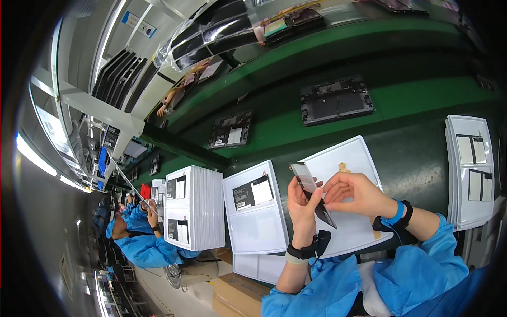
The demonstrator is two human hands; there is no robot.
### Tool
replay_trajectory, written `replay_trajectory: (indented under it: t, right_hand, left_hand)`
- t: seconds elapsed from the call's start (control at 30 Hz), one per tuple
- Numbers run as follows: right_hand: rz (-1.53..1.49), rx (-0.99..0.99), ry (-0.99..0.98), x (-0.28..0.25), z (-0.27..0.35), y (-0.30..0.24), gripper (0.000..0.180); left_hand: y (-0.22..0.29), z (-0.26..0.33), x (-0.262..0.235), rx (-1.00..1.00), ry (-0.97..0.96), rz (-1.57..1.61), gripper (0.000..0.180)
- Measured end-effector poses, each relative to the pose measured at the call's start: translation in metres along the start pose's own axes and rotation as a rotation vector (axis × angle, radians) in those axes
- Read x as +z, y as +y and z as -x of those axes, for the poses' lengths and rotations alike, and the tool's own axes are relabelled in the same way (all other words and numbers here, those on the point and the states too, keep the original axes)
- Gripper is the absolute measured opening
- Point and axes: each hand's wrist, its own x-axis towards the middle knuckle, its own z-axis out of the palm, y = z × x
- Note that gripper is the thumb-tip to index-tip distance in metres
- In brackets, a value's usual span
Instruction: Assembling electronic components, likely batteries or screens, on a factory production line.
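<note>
Work is judged to be at an early stage: a thin dark strip is held up over a white tray, gripped by the left hand, while the right hand pinches its edge. A part lies in the tray at nine o'clock; stacked trays beyond remain untouched.

Green conveyor belt, stacked white trays, bright strip lights, cardboard box, workers in blue
</note>
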Motion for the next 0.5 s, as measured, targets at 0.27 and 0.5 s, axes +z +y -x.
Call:
replay_trajectory:
  t: [0.27, 0.5]
  right_hand:
    - [0.272, -0.085, 0.108, -0.04, -0.018, 0.043, 0.016]
    - [0.648, -0.431, 0.17, -0.005, -0.01, 0.024, 0.016]
  left_hand:
    - [-0.002, -0.014, -0.023, -0.046, -0.058, 0.394, 0.066]
    - [-0.009, -0.029, -0.028, 0.092, 0.02, 0.017, 0.062]
